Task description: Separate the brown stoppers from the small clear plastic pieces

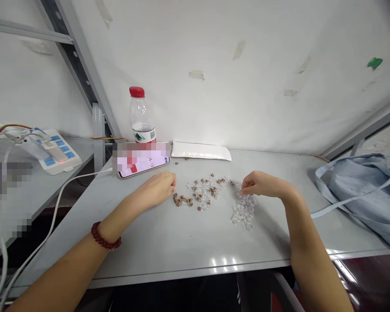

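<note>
My left hand [160,186] rests on the table with its fingers curled closed, just beside a small heap of brown corks [182,200]. What it holds, if anything, is hidden. On the right, my right hand [254,183] pinches at the upper edge of a pile of tiny clear bottles [243,212]. A clear piece shows at its fingertips and looks like one of these bottles. Between both hands lies a loose spread of tiny corked bottles [211,190], clear with brown stoppers.
A lit phone [143,162] leans before a red-capped bottle [138,112]. Behind the pieces lies a white padded envelope [201,151]. A power strip [60,151] with cables is at the left, and a light blue bag [357,195] at the right. The wall [214,108] closes the back.
</note>
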A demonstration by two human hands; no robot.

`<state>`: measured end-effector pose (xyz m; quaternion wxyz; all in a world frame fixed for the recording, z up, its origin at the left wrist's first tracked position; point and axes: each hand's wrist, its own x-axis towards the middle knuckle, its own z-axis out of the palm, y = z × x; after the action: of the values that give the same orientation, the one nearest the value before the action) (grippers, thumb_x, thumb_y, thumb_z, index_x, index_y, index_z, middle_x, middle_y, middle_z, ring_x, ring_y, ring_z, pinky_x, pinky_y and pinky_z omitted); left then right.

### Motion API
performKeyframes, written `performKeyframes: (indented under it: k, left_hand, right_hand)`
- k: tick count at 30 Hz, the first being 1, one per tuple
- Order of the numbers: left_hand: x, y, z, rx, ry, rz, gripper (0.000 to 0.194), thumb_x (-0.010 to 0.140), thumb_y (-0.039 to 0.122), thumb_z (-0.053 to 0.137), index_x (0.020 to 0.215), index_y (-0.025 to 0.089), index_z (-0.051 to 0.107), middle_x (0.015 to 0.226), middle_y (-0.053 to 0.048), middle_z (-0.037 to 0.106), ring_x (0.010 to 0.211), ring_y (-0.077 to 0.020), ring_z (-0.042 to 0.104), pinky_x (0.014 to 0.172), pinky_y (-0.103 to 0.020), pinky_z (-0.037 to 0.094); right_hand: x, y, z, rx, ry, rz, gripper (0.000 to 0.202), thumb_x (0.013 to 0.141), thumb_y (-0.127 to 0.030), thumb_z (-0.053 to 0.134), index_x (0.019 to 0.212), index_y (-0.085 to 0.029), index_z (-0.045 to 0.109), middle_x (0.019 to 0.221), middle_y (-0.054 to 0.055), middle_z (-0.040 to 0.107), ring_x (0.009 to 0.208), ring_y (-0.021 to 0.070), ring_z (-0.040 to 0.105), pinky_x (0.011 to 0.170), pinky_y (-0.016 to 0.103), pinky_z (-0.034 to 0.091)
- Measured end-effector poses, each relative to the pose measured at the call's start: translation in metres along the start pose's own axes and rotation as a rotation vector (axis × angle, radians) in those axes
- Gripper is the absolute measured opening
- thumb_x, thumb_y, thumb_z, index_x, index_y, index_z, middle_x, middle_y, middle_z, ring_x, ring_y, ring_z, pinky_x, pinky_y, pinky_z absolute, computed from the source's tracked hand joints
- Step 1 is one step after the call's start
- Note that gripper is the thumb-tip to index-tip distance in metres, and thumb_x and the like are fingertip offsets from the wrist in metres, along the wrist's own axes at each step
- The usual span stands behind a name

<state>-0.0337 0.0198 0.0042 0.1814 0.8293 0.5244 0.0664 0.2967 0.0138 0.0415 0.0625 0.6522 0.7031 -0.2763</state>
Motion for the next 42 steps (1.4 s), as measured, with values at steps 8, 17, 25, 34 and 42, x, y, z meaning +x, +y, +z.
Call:
performKeyframes:
  k: [8, 17, 25, 34, 42]
  left_hand:
    - [0.001, 0.001, 0.001, 0.005, 0.022, 0.01, 0.014, 0.081, 0.022, 0.04, 0.075, 0.019, 0.052, 0.087, -0.007, 0.061, 0.079, -0.0215, 0.057, 0.064, -0.031, 0.04]
    - [-0.001, 0.005, -0.001, 0.007, 0.032, -0.007, 0.013, 0.082, 0.021, 0.04, 0.073, 0.019, 0.05, 0.087, -0.007, 0.061, 0.079, -0.0211, 0.057, 0.064, -0.03, 0.04]
    - [0.001, 0.004, 0.001, 0.028, 0.005, 0.009, 0.015, 0.083, 0.021, 0.038, 0.075, 0.019, 0.05, 0.088, -0.007, 0.061, 0.079, -0.021, 0.057, 0.066, -0.031, 0.041]
    - [0.001, 0.021, -0.004, -0.137, 0.257, -0.012, 0.014, 0.087, 0.027, 0.041, 0.083, 0.019, 0.052, 0.076, -0.003, 0.064, 0.069, -0.019, 0.059, 0.062, -0.031, 0.043]
    - [-0.014, 0.055, 0.0, -0.519, 0.242, 0.17, 0.014, 0.086, 0.026, 0.05, 0.081, 0.018, 0.061, 0.074, -0.001, 0.066, 0.065, -0.0129, 0.06, 0.057, -0.024, 0.049]
  right_hand:
    - [0.003, -0.01, 0.009, 0.008, -0.01, -0.047, 0.01, 0.064, -0.027, 0.056, 0.061, -0.02, 0.063, 0.065, 0.001, 0.059, 0.055, 0.0134, 0.046, 0.05, 0.028, 0.032]
    - [-0.019, 0.002, -0.001, -0.055, -0.029, -0.056, 0.014, 0.066, -0.033, 0.061, 0.076, -0.026, 0.068, 0.085, 0.005, 0.065, 0.075, 0.0225, 0.059, 0.059, 0.032, 0.041]
    - [-0.007, -0.009, 0.011, -0.02, -0.089, -0.152, 0.012, 0.063, -0.019, 0.059, 0.075, -0.022, 0.061, 0.078, 0.003, 0.063, 0.068, 0.0184, 0.057, 0.057, 0.029, 0.04]
    - [-0.008, -0.039, 0.02, 0.622, 0.172, -0.418, 0.019, 0.076, -0.034, 0.065, 0.084, -0.019, 0.059, 0.067, 0.0, 0.059, 0.061, 0.0124, 0.054, 0.058, 0.028, 0.044]
    - [0.0, -0.073, 0.051, 1.008, 0.201, -0.536, 0.019, 0.075, -0.034, 0.071, 0.081, -0.018, 0.063, 0.064, 0.0, 0.063, 0.059, 0.0124, 0.057, 0.061, 0.03, 0.046]
